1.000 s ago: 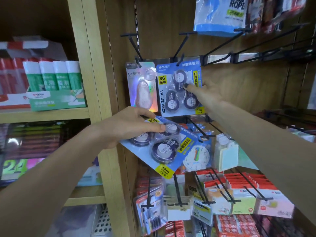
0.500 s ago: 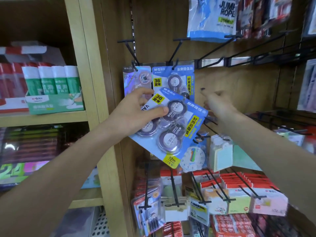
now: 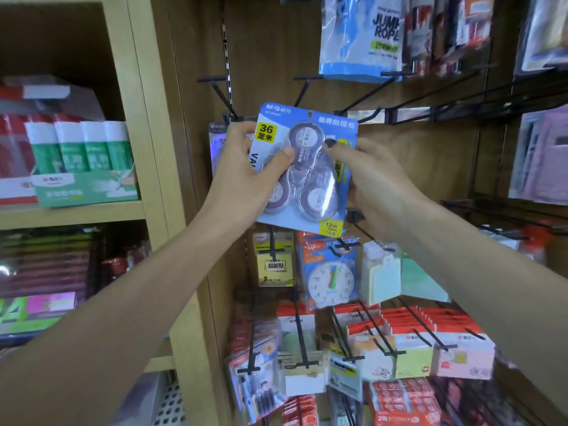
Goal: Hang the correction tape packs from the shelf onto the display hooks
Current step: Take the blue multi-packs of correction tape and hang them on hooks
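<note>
The correction tape pack (image 3: 302,167) has risen upright toward the hook (image 3: 302,89) at twelve o'clock; left hand (image 3: 246,176) and right hand (image 3: 368,182) both grasp it, ready for threading.

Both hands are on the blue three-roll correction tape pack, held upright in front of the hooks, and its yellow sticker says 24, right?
Not quite. The head view shows the yellow sticker reads 36, not 24. The rest holds: left hand and right hand both hold the blue correction tape pack upright before the hooks.

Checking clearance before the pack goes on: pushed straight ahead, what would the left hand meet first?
Probably the pack already hanging behind, just beyond the left hand; depth is unclear.
</note>
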